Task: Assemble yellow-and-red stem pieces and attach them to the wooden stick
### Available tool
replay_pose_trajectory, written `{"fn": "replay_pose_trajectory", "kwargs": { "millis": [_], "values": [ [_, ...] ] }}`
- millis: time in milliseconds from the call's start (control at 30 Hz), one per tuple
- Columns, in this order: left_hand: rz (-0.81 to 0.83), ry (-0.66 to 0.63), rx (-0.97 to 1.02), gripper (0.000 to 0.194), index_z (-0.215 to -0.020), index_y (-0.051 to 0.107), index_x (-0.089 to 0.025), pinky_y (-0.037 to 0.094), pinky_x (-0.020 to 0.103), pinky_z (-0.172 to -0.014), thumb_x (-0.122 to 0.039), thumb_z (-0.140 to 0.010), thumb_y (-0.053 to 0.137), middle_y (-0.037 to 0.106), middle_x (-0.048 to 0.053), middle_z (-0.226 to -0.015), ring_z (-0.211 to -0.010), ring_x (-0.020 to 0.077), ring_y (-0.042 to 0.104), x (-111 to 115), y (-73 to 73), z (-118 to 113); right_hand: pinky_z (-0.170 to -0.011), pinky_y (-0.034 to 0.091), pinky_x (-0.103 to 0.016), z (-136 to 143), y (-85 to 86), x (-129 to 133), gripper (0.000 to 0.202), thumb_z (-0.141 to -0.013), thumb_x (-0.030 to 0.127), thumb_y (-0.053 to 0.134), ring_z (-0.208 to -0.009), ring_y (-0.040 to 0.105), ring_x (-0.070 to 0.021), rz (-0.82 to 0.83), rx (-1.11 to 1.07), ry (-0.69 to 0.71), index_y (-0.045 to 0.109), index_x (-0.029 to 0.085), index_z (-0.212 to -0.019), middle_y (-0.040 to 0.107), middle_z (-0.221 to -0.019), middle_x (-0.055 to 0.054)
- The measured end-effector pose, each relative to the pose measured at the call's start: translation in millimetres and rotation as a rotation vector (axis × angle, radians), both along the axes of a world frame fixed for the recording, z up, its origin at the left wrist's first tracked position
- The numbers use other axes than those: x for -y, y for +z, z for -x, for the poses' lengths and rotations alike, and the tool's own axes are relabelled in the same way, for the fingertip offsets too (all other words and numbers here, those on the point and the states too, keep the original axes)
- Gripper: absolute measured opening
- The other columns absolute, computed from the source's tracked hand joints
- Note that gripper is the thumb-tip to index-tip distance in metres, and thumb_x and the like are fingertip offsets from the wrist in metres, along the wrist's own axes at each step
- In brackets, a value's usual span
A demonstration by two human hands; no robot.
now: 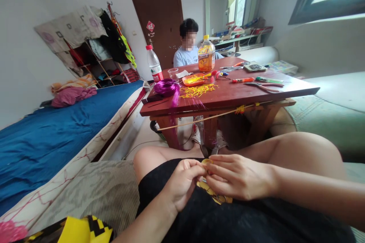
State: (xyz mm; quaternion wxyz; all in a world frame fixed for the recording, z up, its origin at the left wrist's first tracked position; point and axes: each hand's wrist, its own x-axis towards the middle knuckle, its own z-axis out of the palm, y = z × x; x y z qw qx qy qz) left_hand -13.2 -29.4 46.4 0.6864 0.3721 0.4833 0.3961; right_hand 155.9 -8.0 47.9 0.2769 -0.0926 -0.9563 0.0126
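Over my lap, my left hand [184, 180] pinches a small yellow piece [207, 161] between thumb and bent fingers. From the other side my right hand [238, 176] closes its fingertips on the same piece, the hands meeting there. My fingers cover much of it, so its exact kind cannot be made out. Just below the hands, flat yellow pieces with dark marks [218, 195] lie in a row on the black cloth over my lap [182, 220].
Ahead stands a red-brown table [222, 93] with a purple strand bundle [167, 88], yellow bits [199, 90], an orange tray [195, 83], pliers [264, 85] and two bottles. A thin stick [196, 117] runs along its front edge. A person [185, 55] sits behind it. Left is a blue bed [62, 129].
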Motion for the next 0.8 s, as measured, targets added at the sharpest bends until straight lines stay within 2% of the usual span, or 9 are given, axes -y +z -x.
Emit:
{"fn": "replay_pose_trajectory", "kwargs": {
  "millis": [133, 233, 333, 400, 467, 533, 633, 733, 800],
  "values": [
    [0.077, 0.031, 0.072, 0.010, -0.054, 0.057, -0.013, 0.034, 0.021, -0.052, -0.016, -0.048, 0.064, 0.051, -0.002, -0.052, -0.047, 0.0068, 0.042, 1, -5.2, -1, -0.076, 0.051, -0.029, -1, -1.1, 1, 0.023, -0.088, 0.016, 0.038, -0.068, 0.062, -0.0135, -0.015, -0.041, -0.013, 0.060, 0.024, -0.091, 0.064, -0.076, -0.003],
    [0.066, 0.029, 0.086, 0.009, -0.053, 0.057, -0.013, 0.035, 0.021, -0.055, -0.017, -0.051, 0.064, 0.050, -0.001, -0.054, -0.052, 0.0088, 0.044, 3, -5.6, 0, -0.072, 0.050, -0.029, 2, -1.1, 2, 0.026, -0.091, 0.018, 0.034, -0.067, 0.061, -0.0145, 0.028, -0.042, -0.035, 0.060, 0.021, -0.089, 0.064, -0.075, -0.005],
    [-0.206, 0.011, -0.074, 0.012, -0.051, 0.057, -0.014, 0.036, 0.022, -0.062, -0.017, -0.059, 0.065, 0.048, 0.001, -0.066, -0.065, 0.0116, 0.044, 7, -4.1, 2, -0.058, 0.046, -0.026, 6, -0.2, 3, 0.030, -0.092, 0.019, 0.031, -0.058, 0.057, -0.0143, 0.176, -0.037, -0.117, 0.060, 0.017, -0.085, 0.061, -0.066, -0.004],
    [-0.472, 0.021, -0.267, 0.014, -0.053, 0.057, -0.015, 0.037, 0.023, -0.067, -0.016, -0.066, 0.063, 0.045, 0.001, -0.075, -0.073, 0.0135, 0.044, 11, -3.1, 2, -0.052, 0.042, -0.023, 11, 1.3, 3, 0.028, -0.091, 0.020, 0.035, -0.054, 0.054, -0.0124, 0.376, -0.075, -0.207, 0.061, 0.016, -0.082, 0.060, -0.062, -0.002],
    [-0.650, 0.041, -0.427, 0.014, -0.057, 0.057, -0.016, 0.038, 0.025, -0.072, -0.013, -0.070, 0.059, 0.044, 0.001, -0.079, -0.078, 0.0151, 0.045, 15, -2.2, 2, -0.051, 0.041, -0.021, 14, 3.6, 5, 0.023, -0.089, 0.024, 0.043, -0.053, 0.053, -0.0108, 0.613, -0.141, -0.283, 0.062, 0.016, -0.080, 0.060, -0.061, 0.000],
    [-0.743, 0.048, -0.524, 0.015, -0.060, 0.057, -0.017, 0.038, 0.027, -0.075, -0.009, -0.073, 0.055, 0.044, 0.001, -0.080, -0.081, 0.0160, 0.046, 19, -1.5, 0, -0.052, 0.040, -0.020, 17, 6.3, 6, 0.020, -0.086, 0.026, 0.049, -0.053, 0.053, -0.0101, 0.794, -0.192, -0.328, 0.063, 0.016, -0.076, 0.060, -0.060, 0.001],
    [-0.812, 0.049, -0.609, 0.018, -0.061, 0.056, -0.017, 0.039, 0.026, -0.074, -0.005, -0.073, 0.052, 0.045, 0.001, -0.080, -0.082, 0.0160, 0.047, 22, -1.1, -2, -0.051, 0.039, -0.020, 18, 9.4, 6, 0.017, -0.081, 0.023, 0.054, -0.053, 0.051, -0.0103, 0.904, -0.236, -0.364, 0.064, 0.015, -0.071, 0.058, -0.057, 0.001],
    [-0.900, 0.072, -0.704, 0.018, -0.061, 0.054, -0.017, 0.041, 0.027, -0.072, -0.004, -0.072, 0.052, 0.045, 0.002, -0.080, -0.081, 0.0163, 0.048, 23, -3.3, -3, -0.048, 0.039, -0.020, 19, 8.4, 6, 0.016, -0.078, 0.025, 0.055, -0.050, 0.051, -0.0103, 1.054, -0.314, -0.351, 0.063, 0.015, -0.068, 0.056, -0.055, 0.002],
    [-1.052, 0.104, -0.798, 0.017, -0.064, 0.054, -0.017, 0.043, 0.027, -0.068, -0.003, -0.072, 0.051, 0.045, 0.002, -0.080, -0.079, 0.0165, 0.047, 24, -6.3, -2, -0.044, 0.041, -0.020, 21, 5.4, 5, 0.016, -0.076, 0.027, 0.057, -0.045, 0.053, -0.0104, 1.235, -0.368, -0.311, 0.060, 0.015, -0.066, 0.055, -0.052, 0.002]
  ]
}}
